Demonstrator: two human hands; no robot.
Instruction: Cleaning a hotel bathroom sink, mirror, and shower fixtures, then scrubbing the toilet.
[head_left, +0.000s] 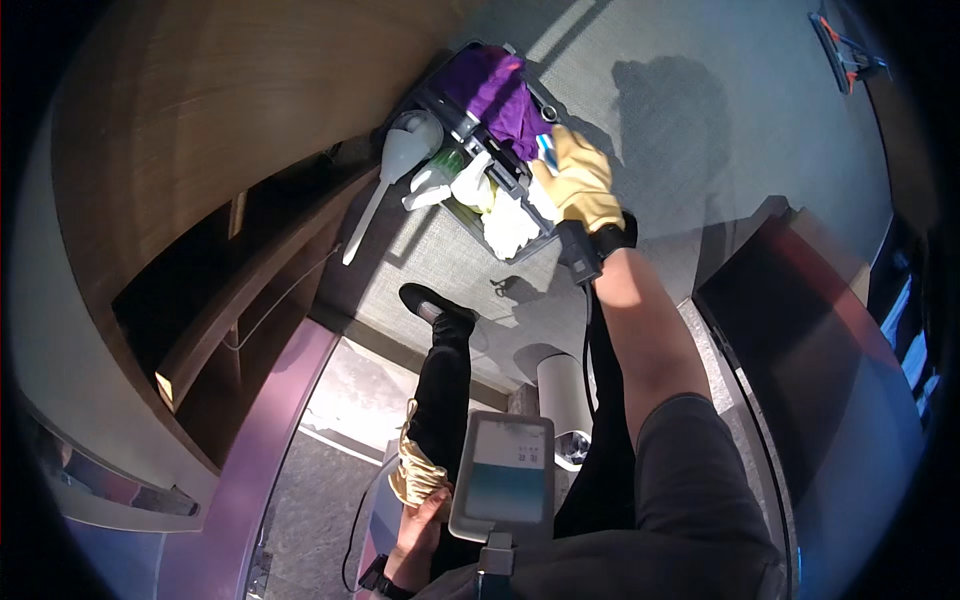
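Observation:
My right hand (581, 180), in a yellow rubber glove, reaches over the right side of an open black caddy (480, 234). Its fingers are spread near a blue-and-white item; whether they touch it is unclear. In the caddy lie a purple cloth (495, 94), a white cloth (510, 227) and a spray bottle with a green part (448, 163). A grey plunger-like tool (403, 154) with a pale handle leans at its left. My left hand (424, 517), bare, is closed around a bunched yellow glove (417, 471) beside my left leg.
A wooden cabinet (247, 285) with open shelves stands on the left, and a dark panel (795, 315) on the right. A white cylindrical bin (564, 405) is between my legs. An orange-and-blue squeegee-like tool (838, 56) lies at the upper right. A badge (504, 476) hangs before me.

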